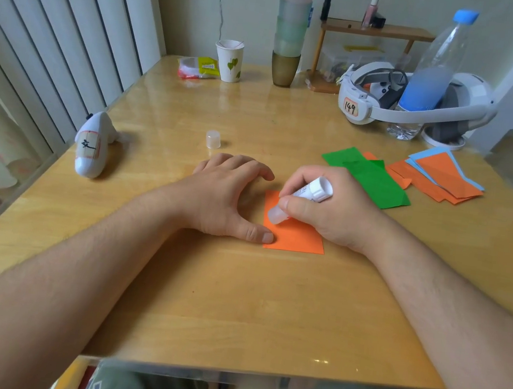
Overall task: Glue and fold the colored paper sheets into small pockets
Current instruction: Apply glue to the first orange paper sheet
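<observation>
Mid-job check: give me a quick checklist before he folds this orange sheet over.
1. Orange sheet flat on table: ok.
2. Left hand pins the sheet: ok, thumb on its left edge.
3. Right hand grips glue stick, tip on the sheet: ok.
4. Glue coverage along the edges: cannot tell.
5. Glue cap within reach: ok, standing behind the left hand.
6. Next sheets ready: ok, green sheets and orange and blue pile to the right.
</observation>
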Available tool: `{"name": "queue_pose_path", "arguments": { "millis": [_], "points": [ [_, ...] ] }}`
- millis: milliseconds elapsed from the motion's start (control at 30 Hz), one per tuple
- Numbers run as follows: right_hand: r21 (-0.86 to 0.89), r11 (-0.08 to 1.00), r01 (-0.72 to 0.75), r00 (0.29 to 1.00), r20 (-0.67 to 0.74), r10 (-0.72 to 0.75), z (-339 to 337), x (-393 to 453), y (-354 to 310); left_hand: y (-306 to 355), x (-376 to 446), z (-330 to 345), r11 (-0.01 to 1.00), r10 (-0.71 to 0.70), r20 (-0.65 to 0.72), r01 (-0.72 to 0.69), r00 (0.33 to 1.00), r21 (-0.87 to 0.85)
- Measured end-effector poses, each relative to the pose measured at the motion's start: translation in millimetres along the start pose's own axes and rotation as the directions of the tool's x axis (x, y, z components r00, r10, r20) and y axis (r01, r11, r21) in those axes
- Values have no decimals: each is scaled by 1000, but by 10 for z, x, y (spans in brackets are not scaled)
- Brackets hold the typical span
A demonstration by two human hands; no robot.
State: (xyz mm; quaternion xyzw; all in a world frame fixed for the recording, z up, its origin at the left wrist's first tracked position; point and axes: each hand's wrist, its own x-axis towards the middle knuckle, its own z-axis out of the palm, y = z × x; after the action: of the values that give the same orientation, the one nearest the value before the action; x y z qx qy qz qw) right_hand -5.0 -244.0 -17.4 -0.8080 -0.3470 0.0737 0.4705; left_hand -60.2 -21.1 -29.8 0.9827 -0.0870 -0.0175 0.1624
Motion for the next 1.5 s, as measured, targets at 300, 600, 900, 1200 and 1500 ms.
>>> {"name": "queue_pose_path", "arguments": {
  "millis": [300,600,900,1200,1500],
  "points": [
    [-42,999,-24,999,20,25,17,-16,-19,2,-8,-15,1000,4,12,-4,1000,2],
    [-19,996,-91,992,82,92,-128,-47,-33,-1,-28,-34,1000,15,35,-15,999,-11],
    [-54,989,-139,982,122,145,-334,-125,-81,2,-35,-39,999,23,30,-22,999,-26],
    [-67,991,-119,985,120,126,-391,-120,1,0,-35,-48,999,26,39,-25,999,-26],
    [109,993,31,999,-11,-30,-190,-59,29,-5,-31,-35,1000,23,41,-24,999,11]
  ]
}}
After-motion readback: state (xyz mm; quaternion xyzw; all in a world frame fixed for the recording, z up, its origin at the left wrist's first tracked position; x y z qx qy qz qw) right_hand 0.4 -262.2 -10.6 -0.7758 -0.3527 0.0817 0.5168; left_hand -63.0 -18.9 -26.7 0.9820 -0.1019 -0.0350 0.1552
